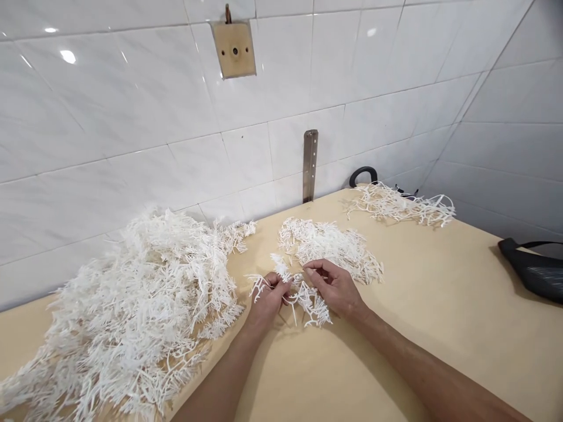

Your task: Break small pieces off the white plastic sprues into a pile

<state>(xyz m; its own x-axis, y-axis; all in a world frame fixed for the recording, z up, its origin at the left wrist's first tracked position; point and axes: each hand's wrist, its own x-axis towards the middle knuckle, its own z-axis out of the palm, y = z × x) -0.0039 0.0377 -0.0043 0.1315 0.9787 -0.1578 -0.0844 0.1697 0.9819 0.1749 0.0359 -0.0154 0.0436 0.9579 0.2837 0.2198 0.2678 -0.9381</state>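
White plastic, finely branched like coral, spreads in a large heap [149, 305] left of the fingers, by far the biggest share on the tan table [440, 346] and, by its tufted look, the part left to do. Nearer the middle, the left hand [269, 296] pinches a branched sprig [313, 305] between thumb and bent fingers, closed firmly enough to keep it up off the tabletop; the piece hangs out to both sides of the fingertips, seemingly partway through being picked apart. Just beyond the fingers, a smaller pile [334, 243] of short, loose bits appears to be finished work. The right hand [336, 287] faces the sprig, thumb and forefinger drawn close; whether they meet, or grip a tip, cannot be told. Farther off, beyond the right fingers, lie thin, barer stems [404, 205], apparently set aside. Judged by the heaps, more remains than is done.

Around the work, a yellowed wall plate [237, 51] sits high beyond the left fingers, a metal strip [310, 167] stands against the tiles straight past both hands, a black loop [364, 171] shows behind the stems, and a black object [534, 272] rests far right. Nothing visible blocks the fingers, though the large heap crowds the left forearm.
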